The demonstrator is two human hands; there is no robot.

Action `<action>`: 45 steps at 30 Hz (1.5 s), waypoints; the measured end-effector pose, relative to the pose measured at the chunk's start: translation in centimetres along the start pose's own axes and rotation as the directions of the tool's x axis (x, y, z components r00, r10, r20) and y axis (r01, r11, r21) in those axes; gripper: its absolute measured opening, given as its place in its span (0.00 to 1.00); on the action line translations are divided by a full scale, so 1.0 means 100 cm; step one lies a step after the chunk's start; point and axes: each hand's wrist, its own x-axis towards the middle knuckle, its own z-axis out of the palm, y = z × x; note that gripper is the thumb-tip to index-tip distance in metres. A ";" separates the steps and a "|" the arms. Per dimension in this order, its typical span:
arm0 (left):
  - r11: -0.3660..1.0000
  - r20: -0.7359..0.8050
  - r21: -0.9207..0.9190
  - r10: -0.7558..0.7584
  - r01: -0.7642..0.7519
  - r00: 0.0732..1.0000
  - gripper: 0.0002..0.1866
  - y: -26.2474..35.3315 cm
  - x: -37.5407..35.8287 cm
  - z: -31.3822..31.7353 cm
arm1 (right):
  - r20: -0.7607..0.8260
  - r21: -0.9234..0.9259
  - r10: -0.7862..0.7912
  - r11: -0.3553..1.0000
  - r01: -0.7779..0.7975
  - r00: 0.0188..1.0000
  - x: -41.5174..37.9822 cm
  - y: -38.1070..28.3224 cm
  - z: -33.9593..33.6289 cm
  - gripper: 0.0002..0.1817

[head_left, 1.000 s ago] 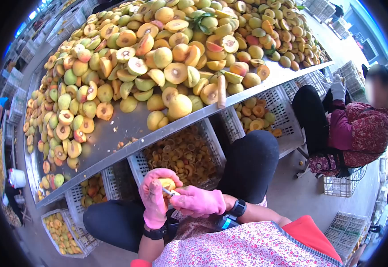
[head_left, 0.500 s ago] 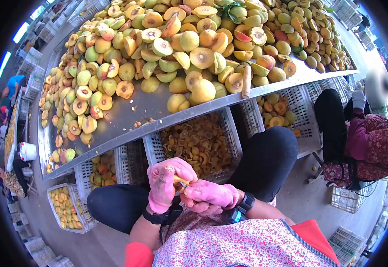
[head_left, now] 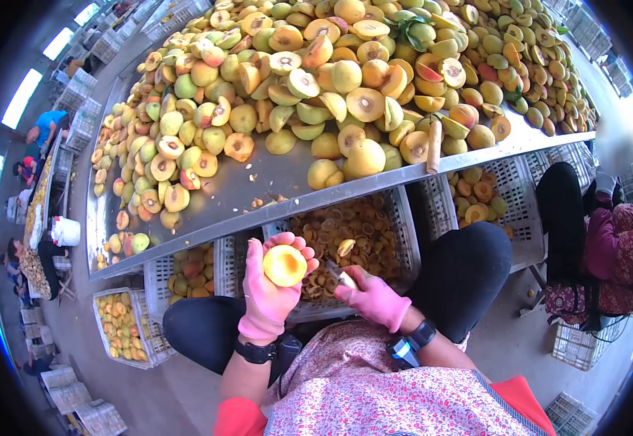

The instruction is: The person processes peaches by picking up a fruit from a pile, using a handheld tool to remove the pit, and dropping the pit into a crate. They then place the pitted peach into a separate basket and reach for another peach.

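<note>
A yellow peach half [head_left: 285, 266], its hollow facing up, rests in the palm of my left hand [head_left: 267, 294], pink-gloved with fingers curled up around the fruit. My right hand [head_left: 376, 298], also in a pink glove, is closed around a small knife [head_left: 342, 275] whose short metal blade points up and left. Just above that blade a small piece of peach [head_left: 346, 247] shows over the crate of scraps [head_left: 403, 231]. This white crate, full of peach rings and trimmings, stands between my knees under the table edge.
Halved peaches [head_left: 258, 80] are heaped on the metal table [head_left: 222, 192]. A wooden-handled tool [head_left: 434, 147] lies at its front edge. Crates with peaches [head_left: 120, 327] stand below and to the left. Another person [head_left: 610, 240] sits at the right; others work at far left.
My hands have moved apart. The left has turned palm up, showing the peach half, and the right has drawn away rightward with the knife. A peach piece now appears above the scrap crate.
</note>
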 end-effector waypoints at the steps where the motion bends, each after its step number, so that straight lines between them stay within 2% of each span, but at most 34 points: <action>1: 0.994 -0.007 0.108 0.013 -0.012 1.000 0.29 0.012 -0.001 -0.006 | -0.140 -0.562 -0.113 0.827 0.015 0.984 0.007 0.028 0.008 0.25; 2: 0.967 0.022 0.241 0.081 -0.084 0.996 0.26 0.030 -0.004 -0.011 | -0.147 -0.556 -0.119 0.831 0.017 0.982 0.006 0.035 0.009 0.25; 3: 0.623 0.144 0.707 0.338 -0.336 0.930 0.24 0.048 -0.010 -0.014 | -0.028 -0.651 0.068 0.755 -0.070 0.997 0.007 0.041 0.008 0.25; 4: 0.474 0.184 0.799 0.395 -0.371 0.900 0.22 0.074 -0.014 -0.019 | 0.066 -0.745 0.267 0.654 -0.130 0.962 0.009 0.042 0.005 0.25; 5: 0.391 0.155 0.865 0.389 -0.315 0.908 0.22 0.101 -0.024 -0.023 | 0.058 -0.741 0.262 0.658 -0.135 0.963 0.008 0.032 0.004 0.25; 6: -0.083 0.207 0.978 0.355 -0.190 0.912 0.20 0.133 -0.029 -0.035 | -0.027 -0.696 0.185 0.702 -0.151 0.982 0.004 0.015 0.006 0.23; 7: -0.728 0.532 0.646 0.213 -0.230 0.819 0.17 0.152 -0.033 -0.062 | -0.118 -0.648 0.110 0.745 -0.160 0.987 0.003 0.005 0.007 0.21; 9: -0.569 0.246 0.821 0.409 0.035 0.879 0.15 0.165 -0.033 -0.053 | -0.119 -0.608 0.111 0.777 -0.161 0.987 0.004 0.007 0.008 0.20; 10: -0.574 0.259 0.818 0.408 0.025 0.876 0.15 0.161 -0.028 -0.034 | -0.087 -0.617 0.063 0.780 -0.103 0.994 0.006 0.014 0.011 0.20; 12: -0.367 0.350 0.903 0.330 -0.223 0.877 0.12 0.139 -0.010 0.009 | -0.080 -0.615 0.006 0.787 -0.054 0.997 0.005 0.012 0.017 0.21; 13: -0.616 0.671 0.620 0.097 -0.486 0.735 0.14 0.131 0.011 0.018 | -0.085 -0.615 -0.001 0.787 -0.052 0.996 0.005 0.008 0.017 0.21; 14: -0.613 0.714 0.539 -0.031 -0.577 0.700 0.14 0.116 0.026 0.033 | -0.077 -0.602 0.025 0.796 -0.066 0.997 0.005 0.003 0.016 0.21; 16: -0.458 0.673 0.665 0.023 -0.590 0.740 0.24 0.072 0.062 0.081 | -0.057 -0.587 0.053 0.806 -0.077 0.997 0.005 0.000 0.012 0.21; 17: -0.604 0.723 0.498 -0.105 -0.622 0.682 0.30 0.055 0.078 0.101 | -0.067 -0.588 0.043 0.805 -0.074 0.997 0.003 0.000 0.010 0.21; 19: -0.738 0.761 0.197 -0.300 -0.645 0.575 0.31 0.033 0.110 0.128 | -0.039 -0.582 0.065 0.810 -0.076 0.997 0.000 0.001 0.008 0.21; 21: -0.703 0.759 0.001 -0.463 -0.711 0.458 0.31 0.017 0.146 0.131 | -0.041 -0.561 0.069 0.824 -0.080 0.997 -0.003 0.003 0.004 0.22; 22: -0.701 0.759 -0.008 -0.469 -0.713 0.452 0.31 0.015 0.155 0.135 | -0.037 -0.544 0.056 0.836 -0.067 0.998 -0.005 0.004 0.002 0.22; 24: -0.606 0.681 -0.067 -0.609 -0.793 0.408 0.33 0.020 0.169 0.138 | -0.032 -0.522 0.030 0.852 -0.042 0.999 -0.007 0.004 -0.001 0.22; 25: -0.588 0.651 0.044 -0.596 -0.807 0.470 0.33 0.026 0.159 0.152 | -0.041 -0.510 0.024 0.859 -0.042 0.999 -0.009 0.002 -0.003 0.22; 27: -0.505 0.787 0.281 -0.365 -0.816 0.497 0.33 0.035 0.155 0.144 | -0.078 -0.474 -0.042 0.881 0.000 0.996 -0.013 -0.007 -0.007 0.22; 28: -0.511 0.785 0.275 -0.369 -0.814 0.497 0.33 0.043 0.148 0.139 | -0.078 -0.470 -0.051 0.883 0.009 0.996 -0.016 -0.011 -0.009 0.22; 29: -0.107 0.655 0.700 -0.301 -0.706 0.694 0.33 0.053 0.137 0.134 | -0.119 -0.406 -0.085 0.913 0.030 0.989 -0.019 -0.015 -0.011 0.21; 30: 0.333 0.451 0.878 -0.336 -0.344 0.827 0.35 0.059 0.125 0.125 | -0.159 -0.341 -0.115 0.939 0.055 0.980 -0.021 -0.020 -0.013 0.20; 31: 0.700 0.520 0.688 -0.288 -0.193 0.804 0.36 0.050 0.113 0.109 | -0.151 -0.338 -0.124 0.939 0.067 0.981 -0.023 -0.027 -0.015 0.20; 33: 0.883 0.474 0.464 -0.318 0.074 0.821 0.37 0.039 0.085 0.093 | -0.287 -0.123 -0.167 0.983 0.136 0.943 -0.029 -0.039 -0.019 0.17; 35: 0.932 0.428 0.321 -0.300 0.167 0.852 0.36 0.022 0.061 0.076 | -0.395 -0.104 -0.258 0.966 0.236 0.882 -0.028 -0.044 -0.017 0.17; 37: 0.911 0.276 0.412 -0.144 0.018 0.950 0.37 -0.005 0.041 0.063 | -0.422 -0.181 -0.371 0.929 0.324 0.827 -0.038 -0.062 -0.022 0.16; 40: 0.841 0.179 0.530 0.013 -0.108 0.984 0.34 -0.028 0.021 0.058 | -0.374 -0.224 -0.396 0.916 0.332 0.839 -0.042 -0.080 -0.019 0.16; 43: 0.772 0.244 0.551 0.213 -0.317 0.946 0.33 -0.046 0.015 0.058 | -0.417 -0.248 -0.381 0.921 0.299 0.825 -0.037 -0.079 -0.012 0.16; 45: 0.747 0.246 0.570 0.242 -0.342 0.938 0.35 -0.049 0.013 0.055 | -0.400 -0.266 -0.343 0.931 0.250 0.850 -0.039 -0.082 -0.011 0.16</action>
